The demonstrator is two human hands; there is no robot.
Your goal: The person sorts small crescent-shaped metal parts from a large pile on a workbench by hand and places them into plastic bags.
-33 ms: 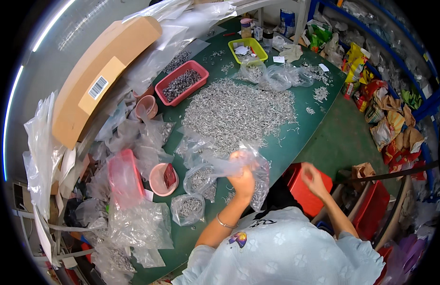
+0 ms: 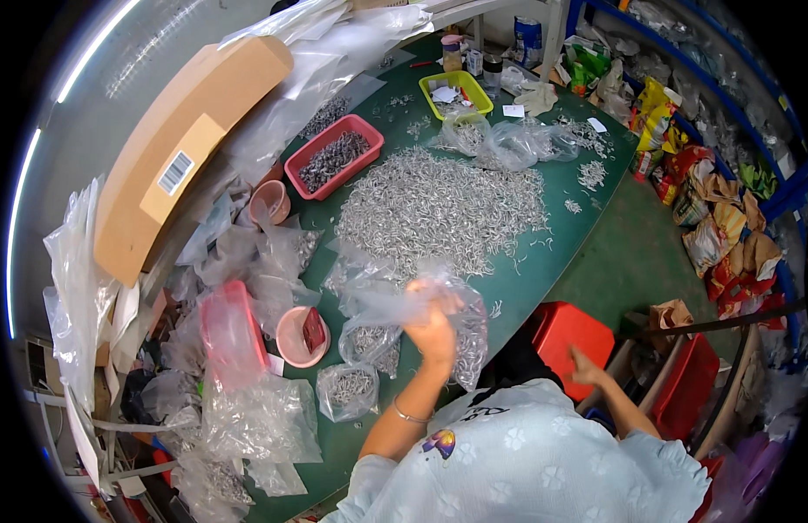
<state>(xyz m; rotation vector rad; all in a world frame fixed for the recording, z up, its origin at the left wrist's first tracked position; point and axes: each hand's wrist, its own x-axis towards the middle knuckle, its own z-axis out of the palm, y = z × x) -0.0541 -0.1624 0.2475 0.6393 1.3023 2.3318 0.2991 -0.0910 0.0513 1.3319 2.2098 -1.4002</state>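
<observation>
My left hand is closed around the gathered neck of a clear plastic bag, which hangs at the table's near edge with small silvery metal pieces inside. Off to the right, my right hand is over a red plastic stool or box; one finger is stretched out, and I see nothing in the hand. Beyond the bag, a wide heap of small curved metal pieces covers the middle of the green table. Two more filled bags, a nearer bag and a farther bag, stand left of my left hand.
A pink tray of darker pieces and a yellow-green basket stand beyond the heap. A pink tub and flat plastic bags are at the left. A long cardboard box rises there too. Packed blue shelves stand right.
My right hand has come down and closer to my body, over the red stool or box. My left hand has shifted slightly left, still gripping the bag.
</observation>
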